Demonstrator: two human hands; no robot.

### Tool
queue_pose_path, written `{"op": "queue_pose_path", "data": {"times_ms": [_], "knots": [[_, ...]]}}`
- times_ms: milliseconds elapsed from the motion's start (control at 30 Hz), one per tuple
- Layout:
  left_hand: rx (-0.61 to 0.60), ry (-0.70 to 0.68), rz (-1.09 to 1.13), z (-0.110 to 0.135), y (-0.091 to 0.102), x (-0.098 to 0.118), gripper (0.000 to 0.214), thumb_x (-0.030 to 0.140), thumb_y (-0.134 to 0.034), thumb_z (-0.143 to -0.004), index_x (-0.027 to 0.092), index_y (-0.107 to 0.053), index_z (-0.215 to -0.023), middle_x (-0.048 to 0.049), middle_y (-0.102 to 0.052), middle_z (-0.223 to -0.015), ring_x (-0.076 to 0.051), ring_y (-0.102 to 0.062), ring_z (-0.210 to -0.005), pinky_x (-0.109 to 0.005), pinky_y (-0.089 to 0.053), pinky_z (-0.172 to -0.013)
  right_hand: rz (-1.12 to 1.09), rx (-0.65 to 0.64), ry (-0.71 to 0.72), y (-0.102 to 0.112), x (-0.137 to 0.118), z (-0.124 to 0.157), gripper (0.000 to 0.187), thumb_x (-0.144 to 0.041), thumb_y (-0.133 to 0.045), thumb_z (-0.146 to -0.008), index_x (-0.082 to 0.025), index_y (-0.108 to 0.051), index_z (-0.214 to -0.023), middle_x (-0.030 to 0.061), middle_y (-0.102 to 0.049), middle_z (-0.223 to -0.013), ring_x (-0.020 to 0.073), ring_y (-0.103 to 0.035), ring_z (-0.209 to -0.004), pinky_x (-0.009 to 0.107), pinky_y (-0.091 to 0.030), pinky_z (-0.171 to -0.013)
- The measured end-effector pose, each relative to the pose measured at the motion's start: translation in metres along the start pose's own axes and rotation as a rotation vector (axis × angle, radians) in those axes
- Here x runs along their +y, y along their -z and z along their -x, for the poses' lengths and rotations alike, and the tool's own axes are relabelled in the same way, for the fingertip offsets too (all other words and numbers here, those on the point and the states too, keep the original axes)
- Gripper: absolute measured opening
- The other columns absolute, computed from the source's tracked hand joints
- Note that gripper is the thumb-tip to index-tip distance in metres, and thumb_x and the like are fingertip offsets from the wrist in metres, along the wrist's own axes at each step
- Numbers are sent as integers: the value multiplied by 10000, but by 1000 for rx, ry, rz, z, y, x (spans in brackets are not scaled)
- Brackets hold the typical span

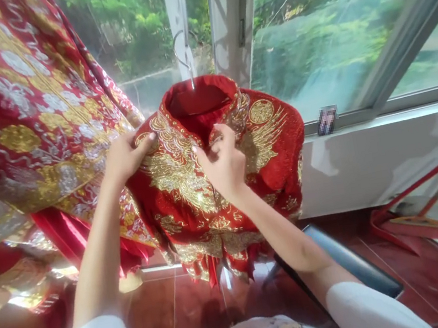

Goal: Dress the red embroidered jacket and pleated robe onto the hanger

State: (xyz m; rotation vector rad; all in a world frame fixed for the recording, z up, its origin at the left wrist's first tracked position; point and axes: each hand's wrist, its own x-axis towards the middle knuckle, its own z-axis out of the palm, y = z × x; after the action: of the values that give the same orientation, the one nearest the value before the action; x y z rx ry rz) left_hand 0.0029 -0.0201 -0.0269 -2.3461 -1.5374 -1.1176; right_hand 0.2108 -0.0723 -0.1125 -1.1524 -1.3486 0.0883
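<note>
A short red cloth jacket with gold embroidery (188, 205) is hung by a thin silver-coloured metal hook (191, 76) before a large glass window (323, 62). One shoulder is pinched by the left grip (128, 158), nearly closed, with thumb in front; the right grip (226, 165) is placed half open at the neckline, and whether cloth is held there cannot be told. Softness may be expected from the cloth, stiffness and easy snagging from the embroidery, so plain shoulder cloth is best grasped.
</note>
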Motion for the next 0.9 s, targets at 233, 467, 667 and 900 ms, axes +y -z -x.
{"op": "queue_pose_path", "data": {"times_ms": [233, 467, 667, 900], "knots": [[47, 17, 0, 4, -6, 1, 452, 585, -501, -824, 177, -482, -632, 25, -411, -548, -114, -350, -540, -252, -242, -554, -82, -24, -110, -12, 1, -13, 332, -237, -530, -864, -154, -527, -1185, 9, -610, -689, 132, -545, -616, 287, -428, -681], [59, -6, 24, 3, -9, -2, 433, 569, -516, -834, 178, -496, -647, 23, -410, -559, -121, -364, -558, -254, -243, -558, 12, -68, -8, -11, 11, -10, 328, -238, -487, -905, -134, -658, -1165, 97, -699, -912, 157, -615, -746, 338, -478, -792], [81, -8, 14, 4, -11, -2, 442, 583, -522, -826, 177, -515, -650, 19, -419, -546, -124, -367, -547, -260, -255, -559, 127, 1, 78, -12, 17, -8, 280, -211, -463, -924, -132, -714, -1020, 105, -713, -951, 178, -654, -815, 347, -490, -790], [114, -6, -28, 4, -14, -1, 456, 596, -510, -824, 188, -485, -622, 14, -413, -541, -126, -369, -530, -272, -273, -554, 151, 62, 91, -20, 17, -11, 200, -234, -547, -880, -131, -683, -984, 79, -700, -841, 160, -629, -725, 315, -480, -711]]}}
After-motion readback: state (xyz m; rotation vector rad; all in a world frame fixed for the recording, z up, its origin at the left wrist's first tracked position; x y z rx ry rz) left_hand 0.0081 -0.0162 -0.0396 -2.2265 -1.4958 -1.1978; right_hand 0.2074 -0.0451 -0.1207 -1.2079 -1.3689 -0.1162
